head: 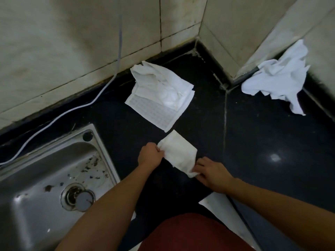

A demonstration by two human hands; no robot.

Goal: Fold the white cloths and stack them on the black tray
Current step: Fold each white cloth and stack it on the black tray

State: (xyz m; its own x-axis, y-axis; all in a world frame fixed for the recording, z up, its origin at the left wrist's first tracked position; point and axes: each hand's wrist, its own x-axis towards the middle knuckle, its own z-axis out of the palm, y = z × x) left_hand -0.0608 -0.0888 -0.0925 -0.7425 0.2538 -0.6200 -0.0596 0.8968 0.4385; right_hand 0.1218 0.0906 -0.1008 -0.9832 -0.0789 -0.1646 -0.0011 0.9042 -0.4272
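Both hands low over black desk [253, 142]: left hand [150, 156] and right hand [211, 172] pinch opposite ends of small white cloth [178, 153], arms outstretched.

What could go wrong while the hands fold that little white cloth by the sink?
The small cloth is pinched only at two corners, by the left hand and right hand, so its fold might slip loose. The nearby sink looks dirty; a cloth dropped there could get stained. The folded stack has a rumpled top, so another cloth may slide off.
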